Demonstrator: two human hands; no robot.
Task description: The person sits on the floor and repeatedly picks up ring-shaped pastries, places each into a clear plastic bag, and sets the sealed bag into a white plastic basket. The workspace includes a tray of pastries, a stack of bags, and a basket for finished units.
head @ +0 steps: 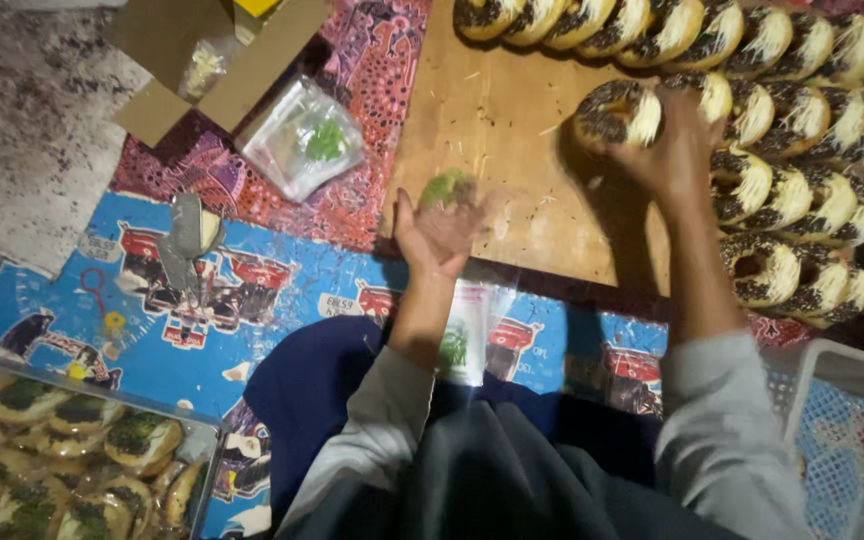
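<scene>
At the near left sits a tray of green-topped doughnuts (pixel 102 450). Your left hand (pixel 439 232) is open, palm up, with blurred green crumbs at its fingertips. Farther right, your right hand (pixel 674 150) grips a chocolate-sprinkled doughnut (pixel 614 112) on the wooden board (pixel 497 160), beside rows of doughnuts (pixel 802 150).

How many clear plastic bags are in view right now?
3. The first bag sits inside the cardboard box; the second bag lies on the red cloth; the third bag is beneath the left forearm. Others may be hidden.
</scene>
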